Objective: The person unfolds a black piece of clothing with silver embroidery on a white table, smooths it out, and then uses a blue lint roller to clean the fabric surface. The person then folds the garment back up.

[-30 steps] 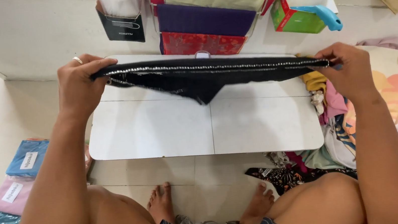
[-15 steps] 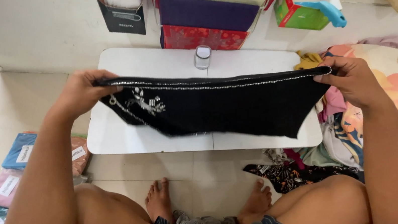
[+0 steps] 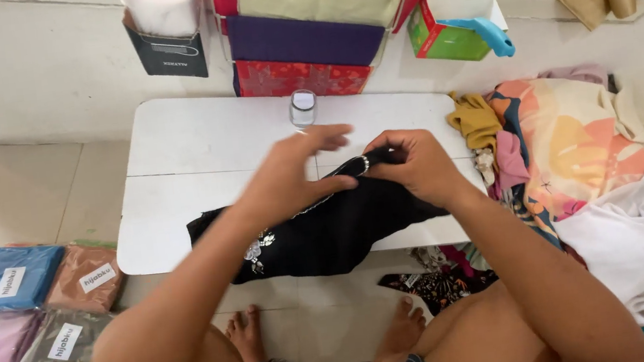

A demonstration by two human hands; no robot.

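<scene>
Two hands meet over a black cloth lying on the table, its lower edge hanging off the near side. Left hand pinches the cloth's trimmed edge, fingers partly spread; right hand grips the same edge just beside it. Behind the cloth stands a small jar.
</scene>
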